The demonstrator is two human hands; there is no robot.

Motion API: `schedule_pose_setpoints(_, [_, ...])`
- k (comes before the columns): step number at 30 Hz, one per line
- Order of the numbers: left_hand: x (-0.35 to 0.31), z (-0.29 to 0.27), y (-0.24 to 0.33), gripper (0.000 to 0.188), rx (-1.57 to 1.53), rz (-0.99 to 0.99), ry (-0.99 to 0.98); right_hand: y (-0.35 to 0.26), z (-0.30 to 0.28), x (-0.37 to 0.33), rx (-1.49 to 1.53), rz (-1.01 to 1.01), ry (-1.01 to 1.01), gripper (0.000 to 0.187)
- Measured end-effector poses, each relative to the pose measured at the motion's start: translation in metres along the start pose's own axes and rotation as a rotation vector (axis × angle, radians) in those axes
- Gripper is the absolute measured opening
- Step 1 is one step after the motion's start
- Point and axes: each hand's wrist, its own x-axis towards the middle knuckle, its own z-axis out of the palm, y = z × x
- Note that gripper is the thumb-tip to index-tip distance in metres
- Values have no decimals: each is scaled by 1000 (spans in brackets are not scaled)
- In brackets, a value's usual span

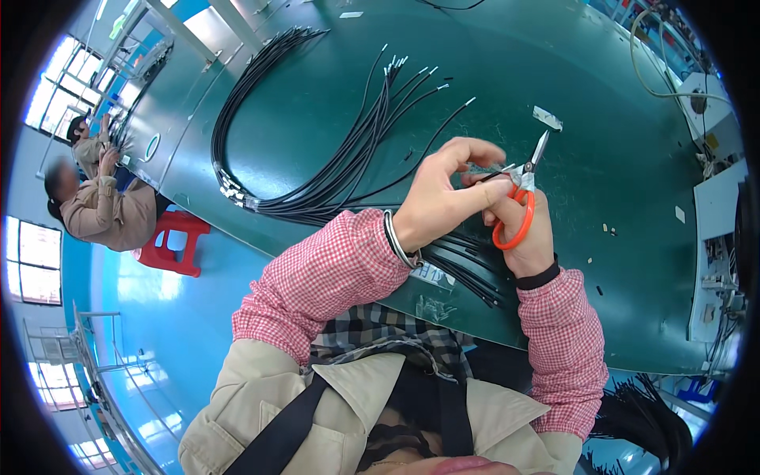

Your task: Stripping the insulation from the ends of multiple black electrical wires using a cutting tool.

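Observation:
My right hand [522, 229] is wrapped around a pair of scissors with orange handles [515, 231]. The metal blades [540, 149] point away from me and to the right. Close against it, my left hand [447, 190] has its fingers curled and its thumb reaching to the scissors' pivot. Something thin and dark shows between the two hands; what the left fingers pinch is too small to make out. Beneath and left of my hands lies a curved bundle of black cables [224, 134], bound with a whitish band [237, 195]. Several of their pale-tipped ends fan out beyond my left hand.
The green table [625, 261] carries a small whitish label [547, 118] and scattered dark scraps. Machine housings [716, 245] stand along the right edge. More black cables [645, 416] hang at the lower right. Two people sit at the far left, near a red stool [176, 241].

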Motion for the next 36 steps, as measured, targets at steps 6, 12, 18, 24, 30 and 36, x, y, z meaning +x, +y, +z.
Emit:
schedule_pose_setpoints(6, [2,0,7,11,-260,-182,-51,-3,3,-4,-140,-98,16,8])
schedule_pose_setpoints(12, [2,-8,8,13,-532,-485,-25,0,6,-5,-170,-136,59,6])
schedule_pose_setpoints(18, [-3,-10,-4,12,-375,-362,74,1,1,-4,-203,-149,83,7])
schedule_pose_setpoints(24, [-1,-7,2,8,18,-35,89,0,-2,-3,-156,-153,98,8])
schedule_pose_setpoints(30, [-3,-10,0,8,305,82,37,-12,-4,-2,-221,-155,81,9])
schedule_pose_setpoints(36, [-5,-8,4,8,159,-131,-26,-11,-7,2,-194,-325,76,10])
